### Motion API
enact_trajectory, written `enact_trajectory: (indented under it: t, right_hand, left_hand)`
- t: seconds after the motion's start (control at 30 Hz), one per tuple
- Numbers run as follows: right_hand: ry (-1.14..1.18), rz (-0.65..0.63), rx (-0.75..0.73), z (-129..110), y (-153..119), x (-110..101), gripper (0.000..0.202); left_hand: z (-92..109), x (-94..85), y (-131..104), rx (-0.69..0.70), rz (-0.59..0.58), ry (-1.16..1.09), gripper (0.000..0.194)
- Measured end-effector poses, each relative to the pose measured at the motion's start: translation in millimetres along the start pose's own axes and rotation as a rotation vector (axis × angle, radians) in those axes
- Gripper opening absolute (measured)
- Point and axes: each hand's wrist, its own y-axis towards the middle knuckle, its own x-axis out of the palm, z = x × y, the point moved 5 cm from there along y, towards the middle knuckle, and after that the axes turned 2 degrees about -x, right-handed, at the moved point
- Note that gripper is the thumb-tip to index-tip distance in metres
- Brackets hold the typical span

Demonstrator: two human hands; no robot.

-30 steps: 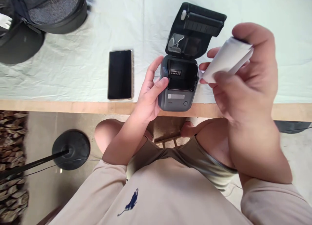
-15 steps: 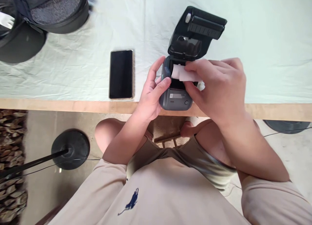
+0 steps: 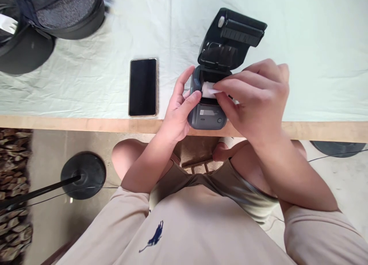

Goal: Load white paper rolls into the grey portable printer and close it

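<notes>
The left hand (image 3: 179,113), half open, gripped the printer (image 3: 208,122) at nine o'clock; the right hand (image 3: 255,100), thumb and fingers nearly together, pinched white paper (image 3: 207,90) in the bay (image 3: 216,75) from three o'clock. The lid (image 3: 234,41) stood raised toward one o'clock. Print on the pale label (image 3: 208,112) was too small to read. The printer's six o'clock end overlapped the table edge (image 3: 100,124); cloth (image 3: 175,43) separated the phone (image 3: 143,87), at nine o'clock, from the left hand. Fingers hid part of the bay; the frame cut off the case (image 3: 64,14) at ten o'clock.
</notes>
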Motion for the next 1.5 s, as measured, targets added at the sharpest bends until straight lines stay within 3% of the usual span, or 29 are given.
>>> enact_trajectory:
  t: [0.2,0.4,0.57,0.63,0.7,0.83,0.9,0.97,1.03,1.2,1.37,1.5]
  right_hand:
    - [0.056,-0.002,-0.098,-6.0,-10.5,7.3,0.035]
    - [0.121,-0.005,-0.104,0.3,-16.2,9.2,0.032]
    - [0.193,0.083,-0.192,-7.2,-27.6,3.9,0.022]
    - [0.196,0.125,-0.231,-10.3,-31.7,1.1,0.021]
    - [0.210,0.146,-0.254,-10.6,-32.5,-1.7,0.018]
    - [0.337,0.323,-0.156,5.2,-20.6,-14.2,0.013]
    - [0.438,0.369,-0.047,17.5,-10.9,-16.2,0.025]
    - [0.527,0.270,0.042,25.3,-2.2,-10.4,0.043]
    - [0.566,0.193,0.073,27.5,0.6,-5.9,0.049]
    - [0.503,0.284,0.120,30.6,-8.5,-12.2,0.041]
    - [0.669,0.162,0.127,31.2,-7.8,-7.7,0.047]
    - [0.625,0.053,0.193,29.2,-7.9,-2.7,0.041]
  left_hand:
    - [4.6,3.1,-0.5,0.022,-0.022,-0.025,0.045]
    - [2.0,2.2,1.7,-0.028,-0.034,0.060,0.073]
    - [4.6,-0.8,2.0,0.075,-0.116,0.006,0.076]
    - [-0.8,-5.2,2.6,-0.019,-0.100,0.068,0.077]
    - [2.0,-8.6,2.7,0.053,-0.077,0.085,0.082]
    - [-0.6,-8.6,0.3,0.004,-0.041,0.116,0.097]
    - [-0.8,-7.6,-2.3,-0.031,-0.005,0.121,0.100]
    - [0.6,-6.4,-4.3,-0.043,0.004,0.110,0.101]
    - [2.2,-7.1,-4.7,-0.032,0.003,0.102,0.101]
    - [1.5,-13.7,-2.0,0.012,-0.016,0.128,0.096]
    - [-1.4,-14.1,-3.4,0.035,-0.063,0.122,0.091]
    - [1.5,-10.5,-5.7,0.044,-0.063,0.099,0.091]
